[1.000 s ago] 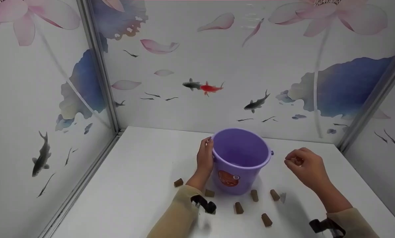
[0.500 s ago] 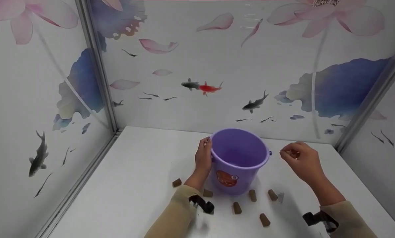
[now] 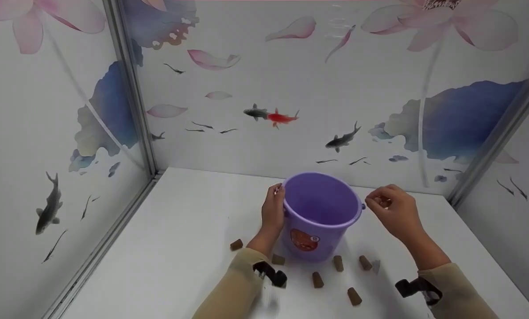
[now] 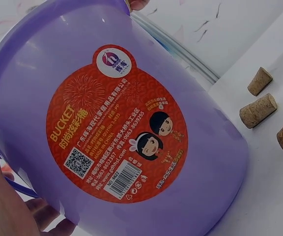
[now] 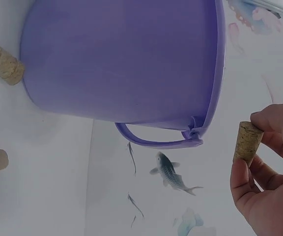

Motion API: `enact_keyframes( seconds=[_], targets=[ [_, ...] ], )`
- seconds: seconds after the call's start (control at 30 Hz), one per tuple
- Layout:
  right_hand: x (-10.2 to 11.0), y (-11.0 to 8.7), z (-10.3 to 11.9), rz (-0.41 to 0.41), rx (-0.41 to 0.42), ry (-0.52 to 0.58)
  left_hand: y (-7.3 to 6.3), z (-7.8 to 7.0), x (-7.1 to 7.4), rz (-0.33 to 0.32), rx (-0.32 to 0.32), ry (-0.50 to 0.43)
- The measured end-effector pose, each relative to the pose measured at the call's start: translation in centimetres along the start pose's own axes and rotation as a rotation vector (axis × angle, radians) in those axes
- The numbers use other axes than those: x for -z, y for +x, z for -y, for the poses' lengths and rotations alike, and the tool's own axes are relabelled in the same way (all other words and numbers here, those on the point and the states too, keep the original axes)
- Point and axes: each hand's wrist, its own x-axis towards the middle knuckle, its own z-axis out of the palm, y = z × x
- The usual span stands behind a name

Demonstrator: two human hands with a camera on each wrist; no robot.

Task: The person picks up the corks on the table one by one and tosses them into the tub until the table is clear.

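Gripping purple plastic bucket (image 3: 330,237) with the left hand (image 3: 273,210), fingers against the wall on its left side, at the rim. Bucket stands mouth up on the white table (image 3: 180,248), near the middle of the back edge. Round red label (image 4: 117,123) on the side facing the person; print includes "BUCKET". Thin handle (image 5: 154,144) meets a lug below the rim.

Right hand (image 3: 397,210): thumb and fingertips pinching one cork stopper (image 5: 247,140), raised above the table between the bucket and the back right corner. Stopper just beside the rim, apart from it. Mostly hidden by fingers in the head view; plain in the right wrist view.

Loose on the table: six more stoppers visible, scattered round the bucket's near side. Leftmost stopper (image 3: 236,244) lies nearest the left edge; rightmost stopper (image 3: 365,263) nearest the right edge, a small greyish patch (image 3: 376,266) just beside it, nature unclear.

Sleeves tan, black device (image 3: 271,272) at each wrist. Beyond the back edge: white panel (image 3: 224,153) printed with fish and petals.
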Motion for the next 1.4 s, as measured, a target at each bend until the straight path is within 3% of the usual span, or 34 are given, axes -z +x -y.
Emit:
enact_keyframes(
  seconds=[0.67,1.4],
  targets=[
    [-0.8,1.8,1.7,-0.007,0.021,0.053,0.2,-0.1,0.1,0.011,-0.005,-0.001],
    [-3.1,3.1,3.7,0.038,-0.024,0.097,0.1,0.2,0.0,-0.012,0.01,-0.028]
  ],
)
